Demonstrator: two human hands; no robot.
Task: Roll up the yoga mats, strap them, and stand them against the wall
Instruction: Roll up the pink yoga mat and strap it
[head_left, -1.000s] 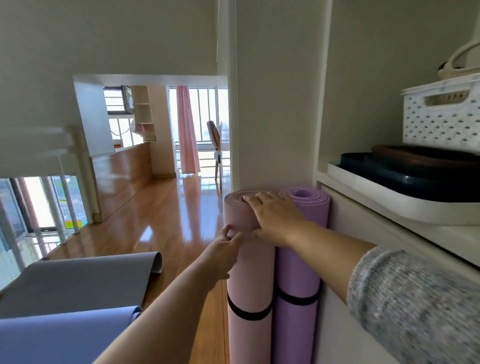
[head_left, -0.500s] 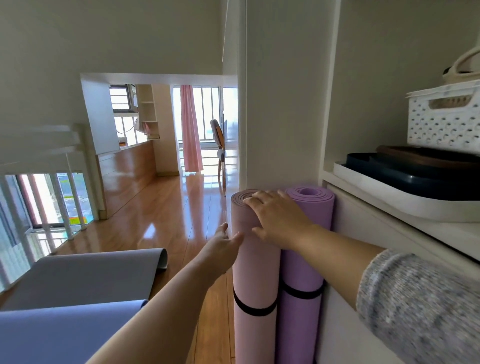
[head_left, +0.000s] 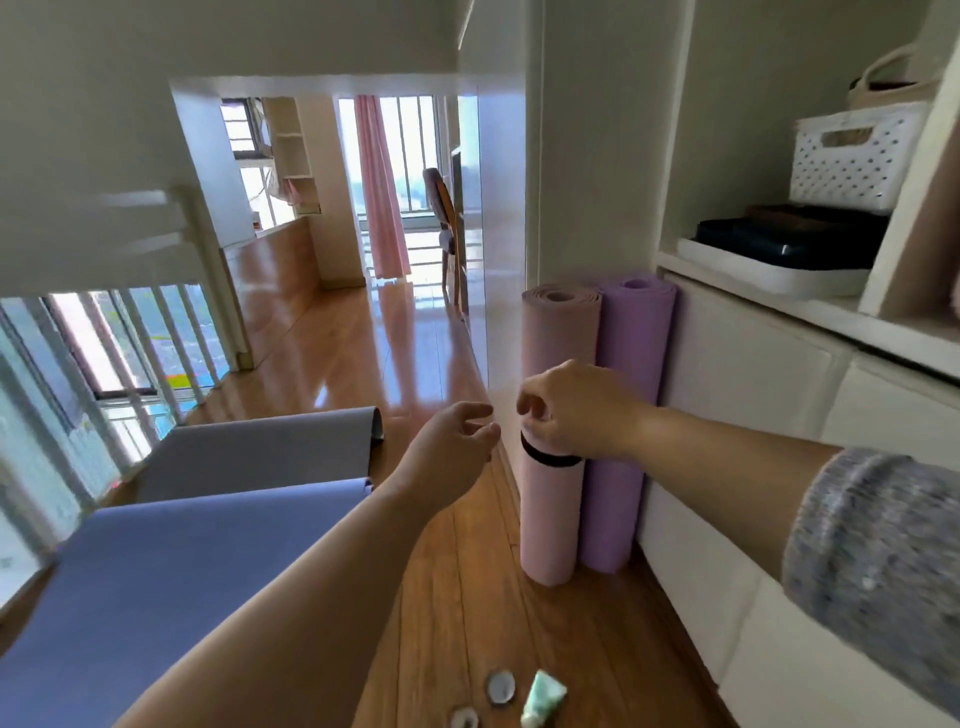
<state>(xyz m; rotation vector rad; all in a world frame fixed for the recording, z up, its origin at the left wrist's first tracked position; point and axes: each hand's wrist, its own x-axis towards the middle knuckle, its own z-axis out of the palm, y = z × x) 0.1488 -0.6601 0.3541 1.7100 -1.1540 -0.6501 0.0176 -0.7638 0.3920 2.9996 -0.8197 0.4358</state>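
Against the white cabinet (head_left: 737, 395) stand two strapped mats, pink mat (head_left: 553, 509) and purple mat (head_left: 631, 364). Right hand (head_left: 576, 410) seemingly pinches the pink one's strap (head_left: 550, 459); left hand (head_left: 449, 452) hangs open, empty.

Glossy wooden floor (head_left: 363, 364), white walls (head_left: 104, 78), pink curtain (head_left: 382, 192) at sunlit windows (head_left: 415, 150)

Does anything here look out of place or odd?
Yes. A small green tube and two round shell-like pieces lie loose on the wooden floor, near the standing pink mat. Both rolled mats stand upright.
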